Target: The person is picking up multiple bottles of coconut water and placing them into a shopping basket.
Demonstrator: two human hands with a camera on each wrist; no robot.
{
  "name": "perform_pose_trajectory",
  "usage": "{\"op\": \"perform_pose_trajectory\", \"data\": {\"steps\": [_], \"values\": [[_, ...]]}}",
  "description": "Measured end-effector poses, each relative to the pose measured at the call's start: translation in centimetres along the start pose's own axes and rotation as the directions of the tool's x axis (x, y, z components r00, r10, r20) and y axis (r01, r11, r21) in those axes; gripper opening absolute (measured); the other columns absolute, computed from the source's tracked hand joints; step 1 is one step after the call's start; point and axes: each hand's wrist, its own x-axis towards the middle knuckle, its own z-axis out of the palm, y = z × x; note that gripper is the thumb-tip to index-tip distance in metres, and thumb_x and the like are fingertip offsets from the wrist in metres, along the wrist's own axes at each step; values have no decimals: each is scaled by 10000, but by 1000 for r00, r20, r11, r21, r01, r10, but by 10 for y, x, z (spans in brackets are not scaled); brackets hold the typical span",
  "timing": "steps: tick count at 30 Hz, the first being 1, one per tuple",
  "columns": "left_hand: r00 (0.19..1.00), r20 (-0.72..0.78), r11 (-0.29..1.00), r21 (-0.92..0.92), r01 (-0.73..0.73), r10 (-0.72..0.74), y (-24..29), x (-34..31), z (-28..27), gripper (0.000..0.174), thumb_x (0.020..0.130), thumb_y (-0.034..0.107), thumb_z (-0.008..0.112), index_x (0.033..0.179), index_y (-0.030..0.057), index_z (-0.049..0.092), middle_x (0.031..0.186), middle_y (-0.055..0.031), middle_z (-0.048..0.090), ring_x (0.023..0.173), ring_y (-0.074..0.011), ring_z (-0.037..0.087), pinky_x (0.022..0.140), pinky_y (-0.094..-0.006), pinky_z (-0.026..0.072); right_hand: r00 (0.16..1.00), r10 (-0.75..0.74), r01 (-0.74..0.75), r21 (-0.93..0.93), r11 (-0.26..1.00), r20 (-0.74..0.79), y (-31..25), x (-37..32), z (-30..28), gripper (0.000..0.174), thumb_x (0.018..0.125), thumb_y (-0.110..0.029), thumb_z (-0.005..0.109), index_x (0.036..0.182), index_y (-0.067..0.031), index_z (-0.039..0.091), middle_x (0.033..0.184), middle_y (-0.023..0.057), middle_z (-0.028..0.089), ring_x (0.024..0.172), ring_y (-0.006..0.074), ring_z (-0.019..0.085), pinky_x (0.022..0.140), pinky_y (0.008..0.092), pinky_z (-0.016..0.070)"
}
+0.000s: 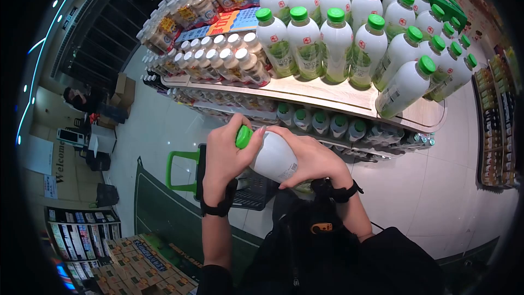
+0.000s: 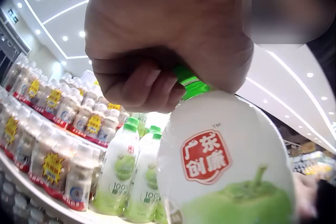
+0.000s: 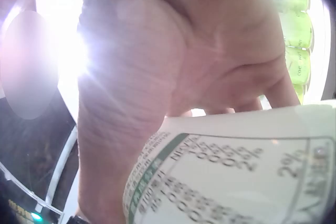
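Note:
A white bottle (image 1: 274, 155) with a green cap is held tilted in front of the body. My left hand (image 1: 224, 150) grips its neck and cap (image 1: 244, 137), thumb on one side and fingers curled round the other. Along the bottle's body lies my right hand (image 1: 316, 158), fingers and thumb round it. The left wrist view shows the left hand (image 2: 168, 40) closed at the cap, above the bottle's front (image 2: 226, 166) with a red logo and a green fruit. In the right wrist view, the right hand (image 3: 210, 50) is against the bottle's printed back (image 3: 236, 176); its fingertips are mostly hidden.
A wooden shelf (image 1: 327, 95) ahead bears rows of similar green-capped bottles (image 1: 335, 43) and packs of small bottles (image 1: 202, 8). Below the hands stands a dark basket (image 1: 250, 192) with a green handle (image 1: 173, 170). Cartons (image 1: 142, 265) are stacked at the lower left.

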Motion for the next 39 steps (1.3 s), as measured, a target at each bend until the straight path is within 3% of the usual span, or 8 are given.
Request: {"op": "perform_pose_trajectory", "data": {"steps": [8,16,18,19,21,24,27,39], "values": [[999,44,982,190,7,-16,-85,-84,47,360,781,342,793,865,76,565,748,-119,623,690,-313,652,567,-409,493,929,365,-367,10,930,60,90,-4,24,996,635,-297,903,1462,-111,381,1236,223,650,1057,347,676,848,394,549],[914,162,893,330,306,-373,-272,-163,74,380,778,355,776,897,81,541,808,-84,596,742,-285,648,596,-413,535,473,880,-881,-13,473,-52,251,-130,55,765,822,-337,804,1421,-47,426,1161,233,674,807,236,714,651,329,587],[858,95,834,309,457,-505,-313,-189,114,377,776,350,774,897,81,539,810,-85,590,747,-281,648,596,-412,534,186,975,-963,-172,206,124,281,-198,71,728,847,-360,783,1414,-55,443,1187,210,669,912,247,710,685,345,601],[851,139,833,334,442,-507,-340,-193,104,373,769,337,776,895,80,537,821,-87,589,751,-279,647,596,-408,535,183,974,-978,-77,194,131,285,-200,86,747,847,-378,783,1428,-63,434,1214,194,661,930,245,697,679,335,601],[774,159,770,336,542,-613,-377,-222,124,370,762,324,779,893,80,534,833,-89,588,756,-277,645,597,-404,535,-181,943,-982,-3,-187,280,278,-233,112,739,903,-316,729,1486,-88,338,1242,149,647,1075,235,652,827,420,585],[848,144,839,298,455,-510,-459,-243,144,380,747,314,788,900,80,530,872,-76,561,780,-264,615,601,-377,534,-346,901,-935,-17,-354,263,268,-250,151,637,936,-302,702,1436,-40,406,1192,126,658,1079,220,643,859,438,561],[865,186,870,276,409,-466,-522,-256,174,332,762,293,766,924,102,547,875,-61,518,828,-257,602,600,-361,536,-65,928,-992,80,-101,366,248,-253,151,570,1002,-300,593,1488,-134,345,1331,184,586,1181,294,607,925,442,535],[792,400,852,449,271,-462,-706,-244,310,373,846,143,580,1218,133,561,1141,-116,586,1064,-299,625,687,-380,606,-65,988,-975,201,-93,142,246,-118,173,523,1028,-328,542,1454,-72,380,1310,214,582,1170,326,613,940,447,539]]}}
